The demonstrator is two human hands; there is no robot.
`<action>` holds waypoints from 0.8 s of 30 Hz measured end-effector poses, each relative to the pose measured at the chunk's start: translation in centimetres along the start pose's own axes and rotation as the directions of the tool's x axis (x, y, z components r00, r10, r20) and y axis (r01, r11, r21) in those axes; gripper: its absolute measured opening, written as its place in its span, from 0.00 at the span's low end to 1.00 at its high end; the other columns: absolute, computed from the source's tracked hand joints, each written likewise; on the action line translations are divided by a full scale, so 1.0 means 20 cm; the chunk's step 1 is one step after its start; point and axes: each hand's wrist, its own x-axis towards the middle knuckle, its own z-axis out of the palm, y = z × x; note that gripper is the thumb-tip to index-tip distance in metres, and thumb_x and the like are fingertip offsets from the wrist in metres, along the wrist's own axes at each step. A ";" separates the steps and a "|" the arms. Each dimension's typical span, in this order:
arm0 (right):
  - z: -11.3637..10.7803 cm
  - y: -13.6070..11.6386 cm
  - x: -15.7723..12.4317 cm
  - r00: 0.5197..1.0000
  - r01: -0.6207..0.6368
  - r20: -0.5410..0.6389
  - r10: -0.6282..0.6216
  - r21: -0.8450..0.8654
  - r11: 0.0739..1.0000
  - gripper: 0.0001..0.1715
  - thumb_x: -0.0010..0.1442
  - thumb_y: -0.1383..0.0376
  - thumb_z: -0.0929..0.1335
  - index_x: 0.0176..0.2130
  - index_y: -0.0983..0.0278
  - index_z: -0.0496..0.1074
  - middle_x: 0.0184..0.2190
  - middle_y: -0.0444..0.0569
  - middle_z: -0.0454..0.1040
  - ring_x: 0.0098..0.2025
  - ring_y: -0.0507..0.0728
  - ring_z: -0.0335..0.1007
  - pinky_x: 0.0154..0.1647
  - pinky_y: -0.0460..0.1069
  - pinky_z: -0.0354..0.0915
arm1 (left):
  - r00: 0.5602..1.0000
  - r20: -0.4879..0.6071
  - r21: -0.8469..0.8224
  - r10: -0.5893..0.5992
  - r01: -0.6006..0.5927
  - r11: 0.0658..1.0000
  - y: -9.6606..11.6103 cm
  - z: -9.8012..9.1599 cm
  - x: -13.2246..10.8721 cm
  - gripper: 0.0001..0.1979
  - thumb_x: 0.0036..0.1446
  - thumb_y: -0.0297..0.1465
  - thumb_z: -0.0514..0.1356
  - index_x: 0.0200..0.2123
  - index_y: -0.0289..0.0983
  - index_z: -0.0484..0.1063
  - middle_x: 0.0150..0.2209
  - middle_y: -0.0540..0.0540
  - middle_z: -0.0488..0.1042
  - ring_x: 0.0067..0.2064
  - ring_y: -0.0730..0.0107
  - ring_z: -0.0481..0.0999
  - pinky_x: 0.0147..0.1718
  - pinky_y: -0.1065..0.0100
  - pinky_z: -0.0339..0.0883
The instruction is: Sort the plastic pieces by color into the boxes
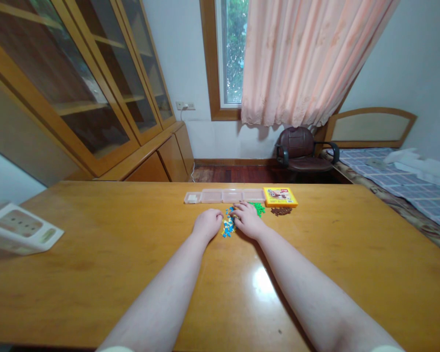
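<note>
So the little blue and yellow pieces [228, 227] sit in a small heap on the wooden surface [95, 254], right in the gap between the two hands. The left grip [207, 223] is just beside the heap's left edge, curled into a loose fist with the knuckles up. Can't tell if anything's tucked inside it. The right grip [247, 220] is on the other side, palm down, fingers bent and resting on the top right of the heap. Whether it's pinching a piece is too small to make out.

Both forearms are bare and stretched far out over the surface, angling in toward each other so the hands nearly meet.

A patch of green pieces [258, 209] lies just behind the right grip, and a patch of brown pieces [281, 211] is further right, apart from the hands. Behind all that there's a clear compartment box [223, 196] lying crosswise, with a yellow box [279, 196] touching its right end.
</note>
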 end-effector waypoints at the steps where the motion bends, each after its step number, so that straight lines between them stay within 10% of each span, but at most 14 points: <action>1: 0.00 0.00 0.00 1.000 0.002 -0.004 -0.002 -0.002 1.000 0.20 0.59 0.65 0.63 0.49 0.57 0.73 0.56 0.49 0.66 0.60 0.61 0.50 0.61 0.58 0.45 | 1.000 -0.002 -0.013 0.022 -0.022 1.000 0.00 0.00 0.00 0.16 0.57 0.30 0.50 0.39 0.42 0.77 0.43 0.47 0.77 0.45 0.65 0.73 0.45 0.69 0.63; 24: 0.00 0.04 0.01 0.998 -0.017 -0.051 0.022 0.080 0.997 0.16 0.56 0.68 0.63 0.41 0.59 0.77 0.50 0.49 0.71 0.57 0.61 0.55 0.59 0.59 0.49 | 0.992 0.069 0.013 0.110 -0.111 0.994 0.02 0.00 -0.01 0.17 0.57 0.30 0.50 0.42 0.44 0.77 0.44 0.48 0.78 0.45 0.65 0.74 0.45 0.68 0.64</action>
